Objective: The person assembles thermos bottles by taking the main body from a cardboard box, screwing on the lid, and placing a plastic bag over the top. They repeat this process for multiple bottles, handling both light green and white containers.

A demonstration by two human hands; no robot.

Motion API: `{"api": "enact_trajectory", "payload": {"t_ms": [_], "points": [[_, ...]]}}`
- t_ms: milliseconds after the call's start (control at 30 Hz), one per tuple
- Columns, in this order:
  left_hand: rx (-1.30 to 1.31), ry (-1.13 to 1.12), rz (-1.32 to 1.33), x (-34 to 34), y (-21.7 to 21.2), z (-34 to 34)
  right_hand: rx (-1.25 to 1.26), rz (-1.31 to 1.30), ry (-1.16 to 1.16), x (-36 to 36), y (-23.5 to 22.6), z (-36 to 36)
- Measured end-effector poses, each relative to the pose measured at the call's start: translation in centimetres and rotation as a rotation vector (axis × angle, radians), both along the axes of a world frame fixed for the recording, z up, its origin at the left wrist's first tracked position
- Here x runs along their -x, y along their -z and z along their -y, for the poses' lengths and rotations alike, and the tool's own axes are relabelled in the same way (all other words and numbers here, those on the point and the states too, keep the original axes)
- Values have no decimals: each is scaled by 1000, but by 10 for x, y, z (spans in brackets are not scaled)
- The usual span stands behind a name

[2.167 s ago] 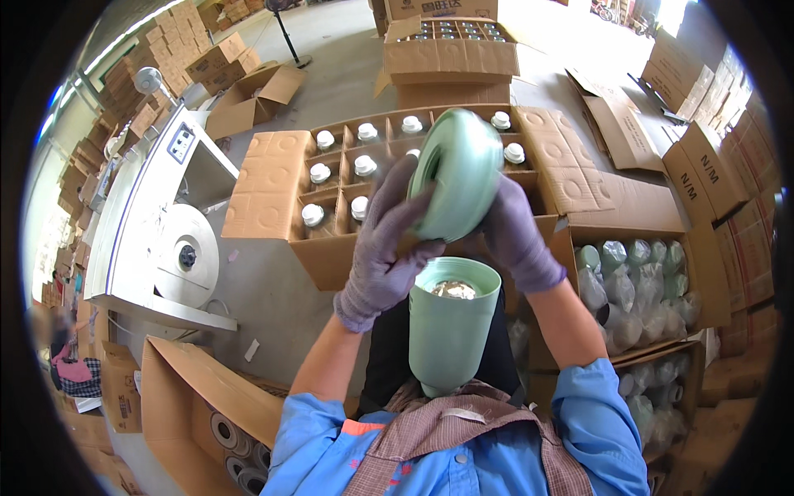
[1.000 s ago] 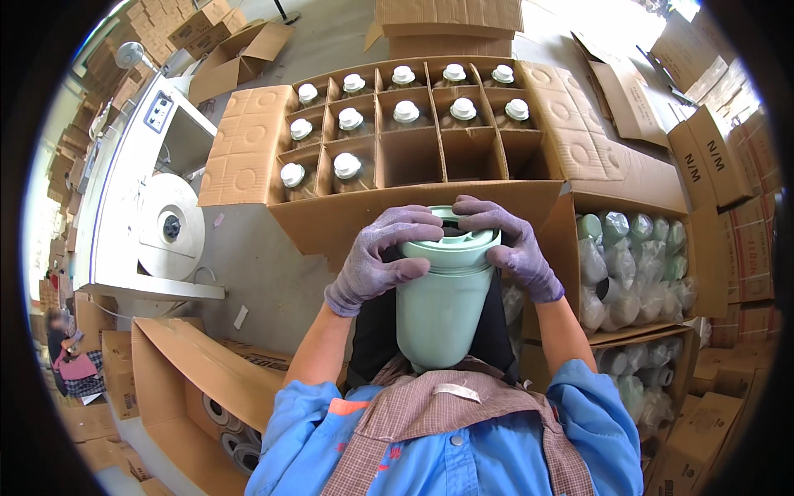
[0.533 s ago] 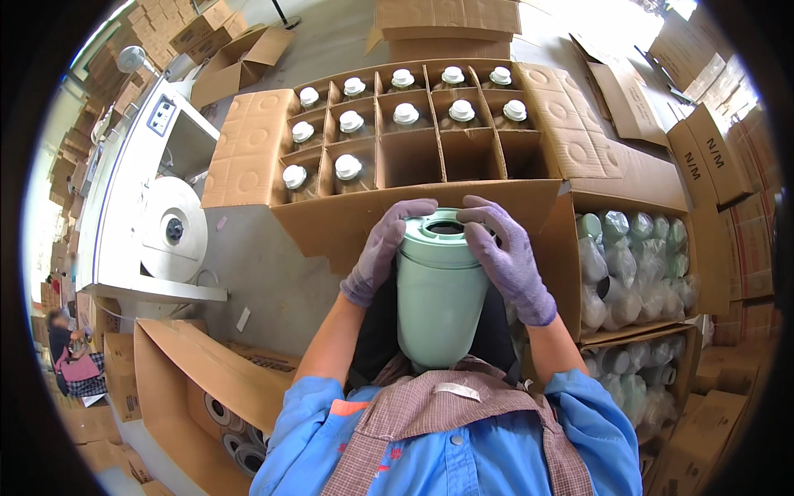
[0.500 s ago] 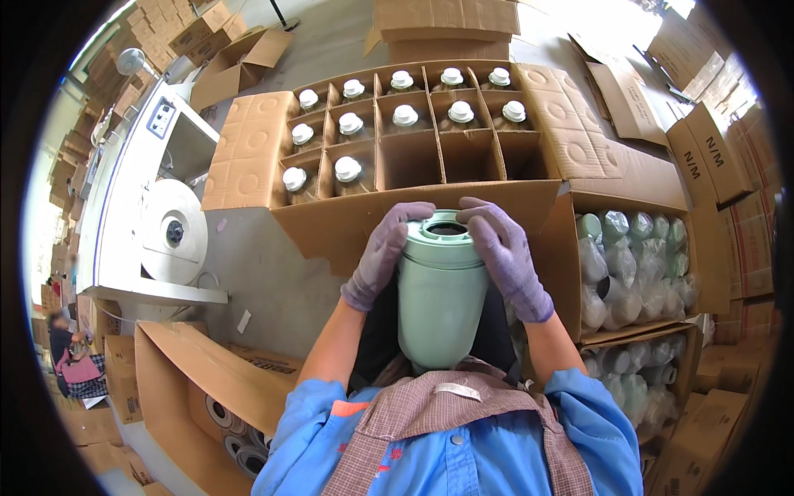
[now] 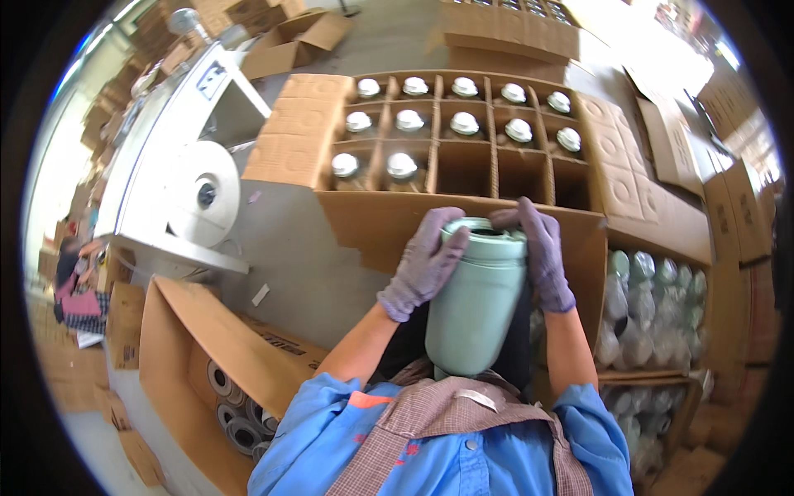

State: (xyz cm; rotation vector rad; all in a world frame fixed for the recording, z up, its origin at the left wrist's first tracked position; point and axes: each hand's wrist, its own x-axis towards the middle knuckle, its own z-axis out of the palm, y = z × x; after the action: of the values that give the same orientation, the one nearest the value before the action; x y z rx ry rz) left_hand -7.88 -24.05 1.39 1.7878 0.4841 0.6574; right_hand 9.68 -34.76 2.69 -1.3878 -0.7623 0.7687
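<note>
A pale green plastic canister point(image 5: 475, 318), tapered toward its base, stands upright between my legs with its round, dark opening facing up. My left hand point(image 5: 426, 264), in a purple-grey glove, grips the left side of its rim, thumb toward the front. On the opposite side my right hand point(image 5: 542, 256), gloved alike, curls its fingers over the rim; some fingertips are hidden behind it. Just beyond my hands is a divided cardboard carton point(image 5: 463, 205). Several white-capped clear bottles point(image 5: 402, 169) stand in its compartments, and three front-right compartments hold no visible bottle.
Left of me is a white machine point(image 5: 186, 260) with a large white reel point(image 5: 204, 195). An open carton point(image 5: 178, 364) of ring-shaped parts lies lower left. At right, a carton point(image 5: 608, 310) holds plastic-wrapped items. A seated person point(image 5: 80, 289) is far left.
The whole view has shifted and tilted, so the surroundings appear farther right. My left hand has slid down the canister's side with its thumb across the front; my right hand has moved around the rim.
</note>
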Motion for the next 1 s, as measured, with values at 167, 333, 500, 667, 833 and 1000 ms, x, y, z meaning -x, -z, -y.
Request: {"api": "enact_trajectory", "payload": {"t_ms": [167, 333, 500, 667, 833, 1000], "points": [[319, 204, 115, 1, 1, -4, -199, 161, 3, 7, 9, 23], [323, 114, 78, 2, 3, 6, -56, 250, -60, -1, 3, 21], [136, 61, 94, 0, 4, 12, -4, 133, -76, -14, -10, 5], [209, 129, 210, 1, 6, 3, -189, 113, -132, -3, 5, 19], [-235, 78, 136, 0, -9, 2, -270, 41, -175, -6, 16, 20], [-314, 41, 117, -1, -9, 8, -314, -19, -157, -3, 36, 21]]}}
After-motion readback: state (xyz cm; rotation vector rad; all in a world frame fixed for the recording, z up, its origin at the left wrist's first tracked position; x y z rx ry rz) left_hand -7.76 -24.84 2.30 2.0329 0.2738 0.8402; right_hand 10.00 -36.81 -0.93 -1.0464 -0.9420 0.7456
